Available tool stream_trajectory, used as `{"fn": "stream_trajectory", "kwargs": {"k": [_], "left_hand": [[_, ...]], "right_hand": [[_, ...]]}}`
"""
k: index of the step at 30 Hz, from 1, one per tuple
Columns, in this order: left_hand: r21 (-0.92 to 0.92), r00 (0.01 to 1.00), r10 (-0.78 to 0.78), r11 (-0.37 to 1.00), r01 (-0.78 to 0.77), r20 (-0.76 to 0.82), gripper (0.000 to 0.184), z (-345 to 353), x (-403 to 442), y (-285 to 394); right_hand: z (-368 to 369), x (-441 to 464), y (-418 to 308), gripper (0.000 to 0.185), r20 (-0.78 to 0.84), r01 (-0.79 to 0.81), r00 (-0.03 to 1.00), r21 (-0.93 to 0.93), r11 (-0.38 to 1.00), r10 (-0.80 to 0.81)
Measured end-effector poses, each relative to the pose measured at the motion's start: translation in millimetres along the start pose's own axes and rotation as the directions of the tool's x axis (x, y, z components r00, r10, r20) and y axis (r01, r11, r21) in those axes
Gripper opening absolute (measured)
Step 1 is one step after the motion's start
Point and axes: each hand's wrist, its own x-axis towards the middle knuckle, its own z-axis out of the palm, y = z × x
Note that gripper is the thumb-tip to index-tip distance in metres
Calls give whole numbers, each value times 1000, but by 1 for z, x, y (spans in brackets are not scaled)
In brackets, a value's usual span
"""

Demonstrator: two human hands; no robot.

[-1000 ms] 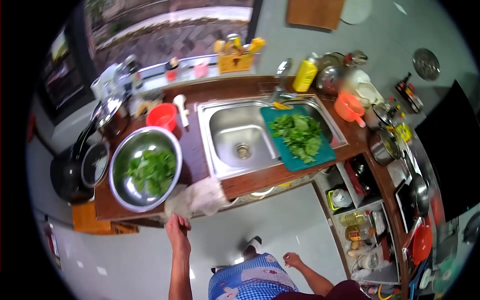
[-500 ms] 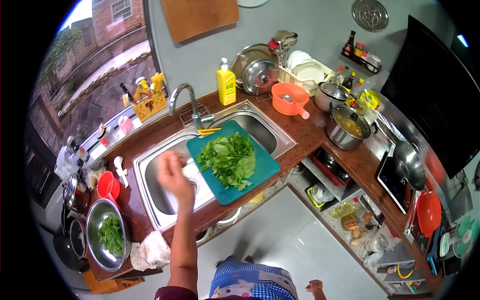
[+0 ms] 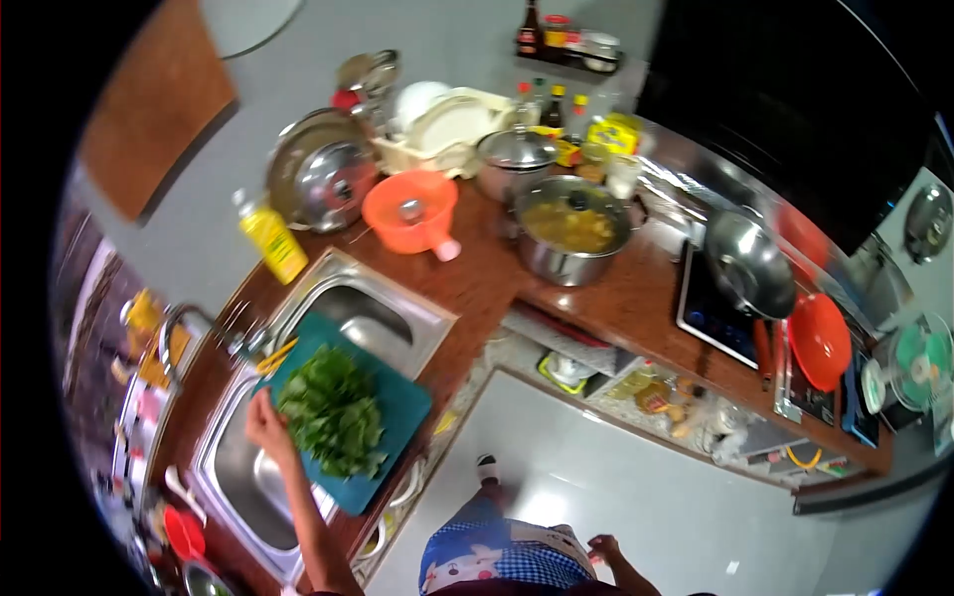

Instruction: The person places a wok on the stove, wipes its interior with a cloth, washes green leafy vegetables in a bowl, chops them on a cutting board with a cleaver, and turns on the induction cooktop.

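Observation:
My left hand (image 3: 266, 422) is over the sink at the left edge of the teal cutting board (image 3: 402, 402), close to the chopped green leaves (image 3: 333, 412) heaped on it. Its fingers look bent, and blur hides whether they touch the board or hold anything. The board lies across the metal sink (image 3: 234, 477), beside the tap (image 3: 253, 343). Down at my right side, near the patterned apron (image 3: 507, 556), hangs my right hand (image 3: 602, 548) with its fingers curled; no object shows in it.
An orange strainer (image 3: 397, 233), a yellow bottle (image 3: 273, 243) and a pot of food (image 3: 566, 263) stand on the counter. To the right are a wok (image 3: 745, 268) over the cooktop (image 3: 701, 323) and a red basin (image 3: 820, 343). Open shelves (image 3: 606, 372) line the counter's underside.
The view has swung right, toward the cooktop. My left hand has gone from beside the cloth and bowl, across the sink, to the cutting board's edge. My right hand remains low at my side.

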Motion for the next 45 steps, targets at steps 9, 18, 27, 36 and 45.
{"fn": "stream_trajectory", "kwargs": {"k": [9,18,27,36,45], "left_hand": [[132,941,237,953,-274,240,60,195,-14,58],[-318,854,237,944,-90,463,42,406,-25,136],[-222,679,358,933,-282,641,49,573,34,172],[1,502,586,650,-760,636,54,729,166,105],[166,519,522,578,-799,677,50,777,189,117]], "right_hand": [[-37,16,-183,16,-311,428,852,-46,903,-420],[-129,-26,-326,13,-311,634,636,-311,708,-706],[-219,-51,-416,15,-291,792,426,-338,509,-857],[-249,-55,-400,30,-869,662,292,-118,740,-400],[-346,-40,-372,73,-937,149,315,-111,983,-153]]}}
